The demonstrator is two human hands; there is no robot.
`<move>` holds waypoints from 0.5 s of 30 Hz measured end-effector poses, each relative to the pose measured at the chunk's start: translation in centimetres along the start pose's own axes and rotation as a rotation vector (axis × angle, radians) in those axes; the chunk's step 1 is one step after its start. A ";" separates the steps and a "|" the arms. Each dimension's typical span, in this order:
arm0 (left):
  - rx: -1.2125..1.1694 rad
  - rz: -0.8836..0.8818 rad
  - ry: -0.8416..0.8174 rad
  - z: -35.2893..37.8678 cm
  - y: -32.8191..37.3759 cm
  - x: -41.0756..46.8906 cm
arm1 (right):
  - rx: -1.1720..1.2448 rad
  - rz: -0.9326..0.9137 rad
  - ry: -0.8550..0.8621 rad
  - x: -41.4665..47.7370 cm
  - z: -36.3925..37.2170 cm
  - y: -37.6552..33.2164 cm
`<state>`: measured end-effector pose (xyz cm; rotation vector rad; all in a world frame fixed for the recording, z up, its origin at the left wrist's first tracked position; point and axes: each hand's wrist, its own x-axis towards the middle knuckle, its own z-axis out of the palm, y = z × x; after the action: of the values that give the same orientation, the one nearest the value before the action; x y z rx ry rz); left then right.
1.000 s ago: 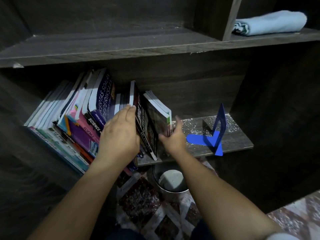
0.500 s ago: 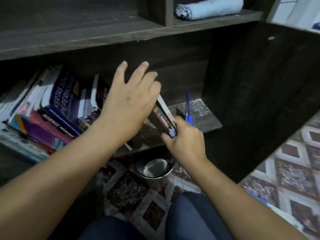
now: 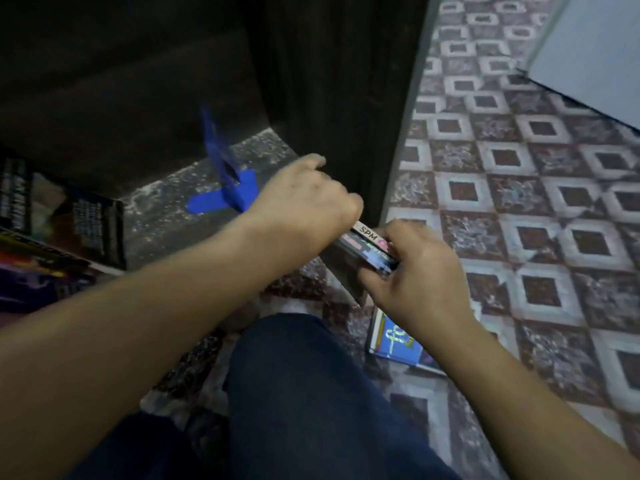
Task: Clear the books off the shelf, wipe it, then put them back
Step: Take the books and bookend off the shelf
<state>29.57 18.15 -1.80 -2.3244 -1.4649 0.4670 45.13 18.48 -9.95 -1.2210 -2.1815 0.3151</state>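
Note:
Both my hands hold a small stack of books [image 3: 372, 247], spine up with "SPM" on it, out in front of the dusty shelf [image 3: 166, 216] and above the floor. My left hand [image 3: 304, 195] grips the far end and my right hand [image 3: 412, 271] grips the near end. More books [image 3: 62, 223] lean on the shelf at the left edge. A blue bookend [image 3: 221, 178] stands on the bare, dusty part of the shelf.
A book with a blue cover [image 3: 398, 341] lies on the patterned tile floor [image 3: 519, 202] below my right hand. The dark cabinet side panel [image 3: 339, 98] rises right of the shelf. My knee in dark trousers [image 3: 298, 393] is under my arms.
The stack of books has come off the shelf and moved right, past the cabinet side. My left hand has closed on it, and my view has swung right toward the floor.

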 end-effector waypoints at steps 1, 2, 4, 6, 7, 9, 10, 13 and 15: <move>-0.016 0.007 -0.072 0.4 1.1 1.5 | -0.005 0.057 -0.040 -0.6 -0.4 1.4; -0.024 0.019 -0.102 0.8 2.2 2.8 | -0.039 0.117 -0.106 -1.0 -0.7 2.5; -0.054 0.108 -0.050 1.9 4.6 4.5 | -0.153 0.203 -0.243 -1.8 -0.8 4.8; -0.113 0.168 0.082 3.6 5.9 5.7 | -0.202 0.241 -0.318 -2.7 -0.6 6.8; -0.100 0.185 0.110 4.6 6.4 6.3 | -0.192 0.265 -0.324 -3.2 -0.3 7.9; -0.038 0.210 0.115 5.8 6.9 7.1 | -0.156 0.329 -0.328 -4.3 0.7 10.3; -0.033 0.231 0.122 5.7 6.9 7.7 | -0.152 0.354 -0.335 -5.0 1.4 11.6; -0.035 0.306 0.100 6.4 6.6 9.5 | -0.254 0.371 -0.360 -7.0 4.5 15.3; 0.004 0.268 0.091 7.6 6.8 10.7 | -0.331 0.319 -0.374 -8.2 7.1 17.5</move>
<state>35.88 26.07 -12.58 -2.5152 -1.1157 0.4255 55.96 21.77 -27.12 -1.8270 -2.4160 0.3435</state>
